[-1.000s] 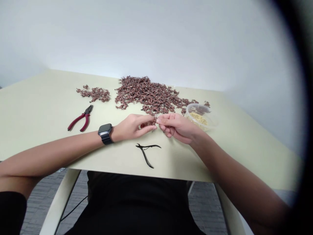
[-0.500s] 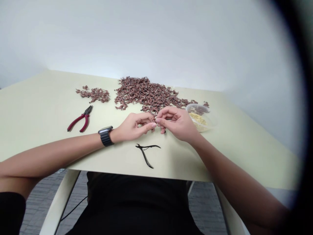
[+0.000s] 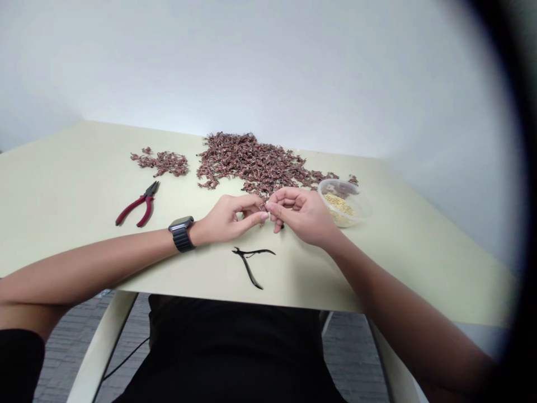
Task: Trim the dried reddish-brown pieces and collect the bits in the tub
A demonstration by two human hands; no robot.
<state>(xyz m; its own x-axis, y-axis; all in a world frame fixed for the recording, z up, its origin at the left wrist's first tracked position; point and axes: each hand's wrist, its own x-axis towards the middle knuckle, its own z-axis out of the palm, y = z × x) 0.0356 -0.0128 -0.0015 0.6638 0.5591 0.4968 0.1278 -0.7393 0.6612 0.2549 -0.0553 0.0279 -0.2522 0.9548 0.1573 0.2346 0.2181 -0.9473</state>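
Observation:
My left hand [image 3: 229,217] and my right hand [image 3: 300,214] meet fingertip to fingertip over the pale table [image 3: 62,190], both pinched on one small reddish-brown piece [image 3: 264,213] taken from the kind in the big pile. A dark watch [image 3: 181,233] sits on my left wrist. The large heap of small reddish-brown pieces [image 3: 255,162] lies just beyond my hands. Black nippers [image 3: 251,262] lie on the table right below my hands.
A smaller heap of the same pieces [image 3: 161,161] lies at the back left. Red-handled pliers [image 3: 137,205] rest left of my watch. A clear plastic tub [image 3: 343,202] with yellowish bits stands right of my right hand. The table's front edge runs just above my lap.
My right hand has turned, its fingers curling over so the knuckles face up. Both hands stay together in the same spot on the small piece.

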